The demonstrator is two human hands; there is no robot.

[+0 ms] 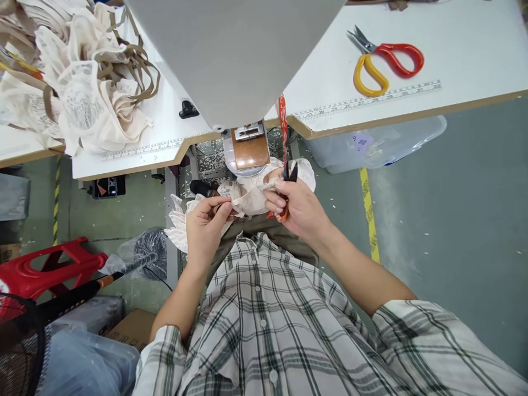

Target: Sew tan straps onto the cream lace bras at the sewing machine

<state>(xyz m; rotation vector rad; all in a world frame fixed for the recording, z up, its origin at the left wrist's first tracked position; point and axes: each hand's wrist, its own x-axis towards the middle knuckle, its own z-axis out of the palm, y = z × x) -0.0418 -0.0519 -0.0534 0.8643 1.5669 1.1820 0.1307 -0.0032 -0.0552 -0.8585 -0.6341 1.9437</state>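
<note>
Left hand (pixel 205 223) is pinched shut on the edge of the cream lace piece (pixel 251 198), held up just below the sewing machine (pixel 235 55), above the lap. Right hand (pixel 299 209) is curled closed around the thread snips (pixel 290 175), black tips poking up against the lace, fingers touching the fabric too. Under the table (pixel 474 55) on the right sits a clear plastic bin (pixel 383 144), label on it, contents impossible to make out. Up top, red and yellow scissors (pixel 385 60) lie well apart; a pile of cream garments (pixel 82 88) is heaped far left
</note>
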